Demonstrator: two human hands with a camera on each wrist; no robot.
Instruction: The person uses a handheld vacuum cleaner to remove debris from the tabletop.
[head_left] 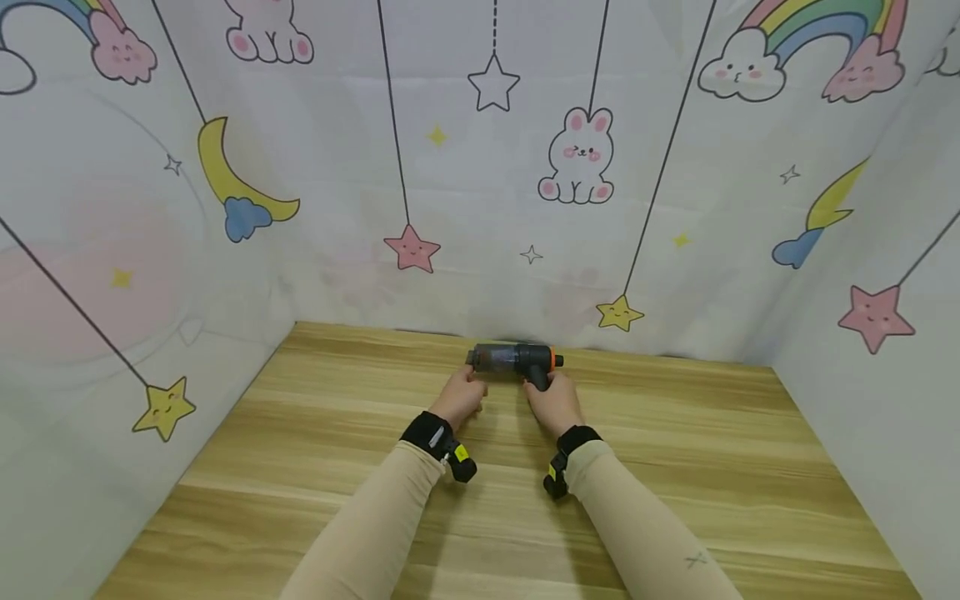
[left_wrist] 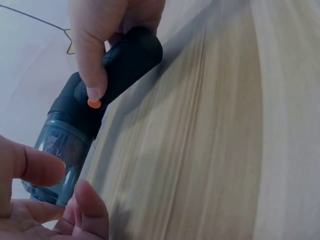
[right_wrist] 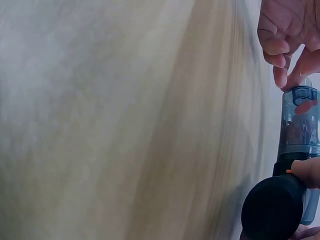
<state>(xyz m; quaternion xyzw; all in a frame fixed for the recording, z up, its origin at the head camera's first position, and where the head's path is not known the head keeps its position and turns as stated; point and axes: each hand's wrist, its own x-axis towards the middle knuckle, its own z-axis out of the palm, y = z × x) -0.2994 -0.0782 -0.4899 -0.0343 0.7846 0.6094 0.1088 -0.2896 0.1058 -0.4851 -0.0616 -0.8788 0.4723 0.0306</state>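
A black handheld vacuum cleaner with a clear dust cup is at the far side of the wooden table, its nozzle end pointing left. My right hand grips its handle, and in the left wrist view the thumb lies at an orange button. At the nozzle end is my left hand, with a finger reaching to the tip of the vacuum. Its other fingers are loosely bent and hold nothing in the right wrist view. The right palm is mostly hidden behind the handle.
The wood-grain table extends to both sides and toward me. Close behind the vacuum hangs a white cloth backdrop printed with stars, rabbits and rainbows. It also encloses the left and right sides.
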